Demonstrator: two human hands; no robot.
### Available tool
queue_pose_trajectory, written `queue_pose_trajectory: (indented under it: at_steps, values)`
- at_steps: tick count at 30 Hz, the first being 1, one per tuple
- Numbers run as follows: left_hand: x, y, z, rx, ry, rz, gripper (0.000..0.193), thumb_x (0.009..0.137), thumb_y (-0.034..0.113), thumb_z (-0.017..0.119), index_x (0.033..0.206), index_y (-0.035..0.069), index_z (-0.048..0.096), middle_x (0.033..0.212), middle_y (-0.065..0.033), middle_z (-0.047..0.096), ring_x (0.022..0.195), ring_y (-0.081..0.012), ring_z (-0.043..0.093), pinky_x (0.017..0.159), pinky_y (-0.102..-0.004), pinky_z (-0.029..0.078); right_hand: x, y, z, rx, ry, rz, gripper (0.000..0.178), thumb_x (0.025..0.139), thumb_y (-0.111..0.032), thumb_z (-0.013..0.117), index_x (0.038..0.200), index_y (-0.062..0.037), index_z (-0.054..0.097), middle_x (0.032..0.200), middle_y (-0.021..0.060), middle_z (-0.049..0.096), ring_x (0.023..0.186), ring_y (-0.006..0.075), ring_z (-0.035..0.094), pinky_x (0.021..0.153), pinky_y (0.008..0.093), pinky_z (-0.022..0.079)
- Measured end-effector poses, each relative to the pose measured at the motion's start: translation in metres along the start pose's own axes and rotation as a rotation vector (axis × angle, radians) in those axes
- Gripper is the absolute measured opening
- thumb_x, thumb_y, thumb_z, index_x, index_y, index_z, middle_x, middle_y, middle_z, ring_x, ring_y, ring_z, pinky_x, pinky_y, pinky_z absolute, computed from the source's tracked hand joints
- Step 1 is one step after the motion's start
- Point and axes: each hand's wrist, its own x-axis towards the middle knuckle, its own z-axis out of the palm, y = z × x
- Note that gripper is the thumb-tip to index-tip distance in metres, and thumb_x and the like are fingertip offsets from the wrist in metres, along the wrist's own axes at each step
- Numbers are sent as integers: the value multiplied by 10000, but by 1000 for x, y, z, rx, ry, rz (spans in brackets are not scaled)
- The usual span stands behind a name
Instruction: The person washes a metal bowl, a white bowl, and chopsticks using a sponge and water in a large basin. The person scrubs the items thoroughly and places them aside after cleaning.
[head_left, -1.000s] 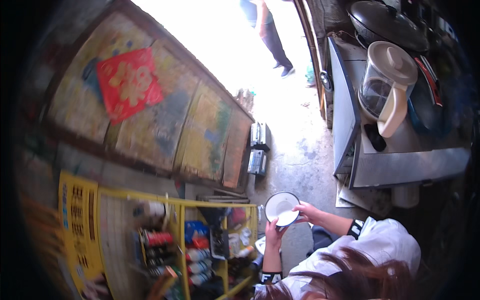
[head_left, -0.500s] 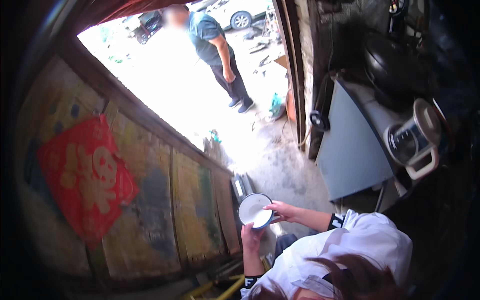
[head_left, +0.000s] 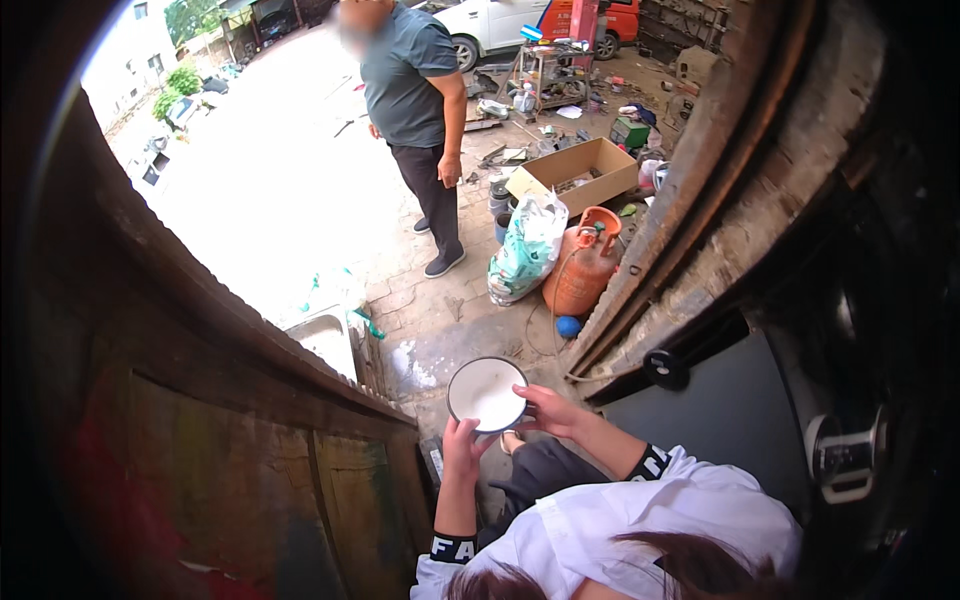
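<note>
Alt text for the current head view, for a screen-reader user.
A white, dark-rimmed bowl is held between the wearer's left hand and right hand. Outside, another person stands on the paving; to the right of that person in the picture are an orange gas cylinder, a plastic bag and an open cardboard box.

White shirt (head_left: 610,525), loose, creased. Sleeves (head_left: 692,482) end in snug black bands (head_left: 453,548) printed with white block lettering. Trousers (head_left: 540,475) dark grey, softly folded. Left hand (head_left: 463,448), right hand (head_left: 548,408) both bare. Long hair (head_left: 690,552) hangs loose.
</note>
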Motion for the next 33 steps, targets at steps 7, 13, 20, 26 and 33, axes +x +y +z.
queue_pose_trajectory:
  at_steps: [7,13,20,26,33]
  values:
    - [142,101,-3,-168,204,69,487,731,75,496,1214,72,441,1145,-91,515,1050,-256,528,814,-447,498,164,-136,14,-106,27,-76,358,907,-254,551,1192,-46,486,1152,51,504,1060,179,520,878,356,486]
    - [241,200,-34,-215,445,231,477,741,143,531,1198,35,450,1118,-104,552,985,-242,568,773,-389,544,299,-235,27,-67,28,-44,279,902,-178,560,1142,-39,530,1091,30,539,971,131,552,820,291,504]
    - [391,294,-112,-349,521,324,520,748,103,532,1240,7,393,1203,-137,459,1076,-285,497,872,-448,513,468,-338,11,34,150,-127,176,890,-148,572,1041,-59,582,1008,6,602,923,105,567,792,257,490]
    - [549,408,-135,-300,518,282,574,717,116,542,1259,21,379,1228,-153,447,1091,-309,499,900,-469,490,620,-416,-4,225,387,-52,136,862,-139,601,977,-70,627,900,-18,621,812,77,571,706,215,477]
    - [779,573,-133,-337,517,224,559,737,82,546,1263,1,375,1249,-160,449,1078,-331,510,917,-495,470,816,-542,73,182,348,-133,138,848,-141,616,965,-71,637,868,-35,617,789,48,561,683,191,465]
